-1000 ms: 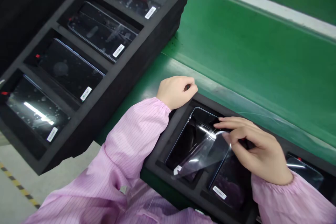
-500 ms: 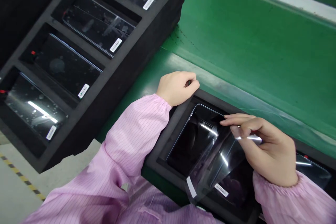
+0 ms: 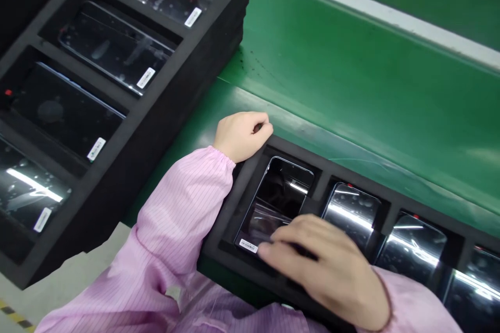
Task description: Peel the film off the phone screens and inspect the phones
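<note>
My left hand rests by the near tray's upper left corner, its fingers curled closed with nothing visible in them. My right hand, slightly blurred, is over the lower end of the first smartphone, fingers stretched out and fingertips beside its white barcode label. Clear film covers the phone's lower part, its edge crossing the screen; the upper screen looks bare. This phone lies face up in the left compartment of the black foam tray. The hand hides the phone's lower right part.
More film-covered phones lie in the same tray to the right. At the left, a stack of black foam trays holds several labelled phones. Beneath is a green work surface with a pale strip along its far part.
My right hand has moved from the phone's upper right down to its lower end. The film it held raised now lies low over the phone. My left hand keeps its place; the view has shifted.
</note>
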Motion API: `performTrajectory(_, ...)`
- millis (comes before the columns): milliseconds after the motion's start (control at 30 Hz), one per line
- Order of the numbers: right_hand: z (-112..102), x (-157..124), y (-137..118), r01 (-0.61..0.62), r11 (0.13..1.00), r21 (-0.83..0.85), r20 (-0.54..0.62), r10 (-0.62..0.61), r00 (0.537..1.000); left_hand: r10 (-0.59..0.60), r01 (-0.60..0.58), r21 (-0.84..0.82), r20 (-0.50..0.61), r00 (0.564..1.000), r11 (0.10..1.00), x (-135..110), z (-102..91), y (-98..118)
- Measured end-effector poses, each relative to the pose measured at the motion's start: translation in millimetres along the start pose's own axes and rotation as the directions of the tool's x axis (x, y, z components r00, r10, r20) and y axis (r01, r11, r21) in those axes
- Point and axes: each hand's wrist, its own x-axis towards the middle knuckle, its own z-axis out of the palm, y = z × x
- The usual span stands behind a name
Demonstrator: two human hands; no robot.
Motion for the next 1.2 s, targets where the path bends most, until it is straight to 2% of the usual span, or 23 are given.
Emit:
performTrajectory(167,27,-3,-17,0.043,0.995,0.089,0.143,-0.056,0.988,-0.016,0.016,0.042,0.009,1.000,0.999,-1,-0.2,1)
performTrajectory(267,32,-4,-16,0.034,0.988,0.150,0.255,-0.072,0.964,-0.024,0.023,0.050,0.013,1.000,0.999,-1,-0.4,2)
performTrajectory(367,33,-5,-13,0.024,0.984,0.178,0.317,-0.080,0.945,-0.032,0.031,0.058,0.019,0.999,0.998,-1,-0.8,3)
performTrajectory(533,37,-8,-17,0.010,0.983,0.183,0.349,-0.075,0.934,-0.051,0.049,0.071,0.030,0.998,0.996,-2,-0.8,3)
performTrajectory(700,45,-11,-24,0.004,0.993,0.118,0.339,-0.044,0.940,-0.053,0.051,0.085,0.021,0.998,0.995,-3,-0.5,4)
performTrajectory(833,43,-10,-19,-0.017,0.967,0.254,0.274,-0.055,0.960,-0.060,0.058,0.096,0.022,0.998,0.994,-3,-0.8,5)
performTrajectory(933,30,-6,-9,-0.114,0.866,0.488,0.104,0.072,0.992,-0.051,0.049,0.097,0.014,0.999,0.994,-4,-0.4,4)
performTrajectory(1033,13,-1,2,-0.197,0.683,0.703,-0.025,0.300,0.954,-0.032,0.034,0.107,-0.021,0.999,0.994,-4,1.2,2)
performTrajectory(1100,4,0,8,-0.226,0.525,0.820,-0.015,0.415,0.910,-0.031,0.034,0.117,-0.032,0.999,0.993,-3,2.3,1)
performTrajectory(1200,0,-2,14,-0.244,0.305,0.920,0.068,0.490,0.869,-0.029,0.033,0.118,-0.034,0.999,0.993,-3,3.1,-1)
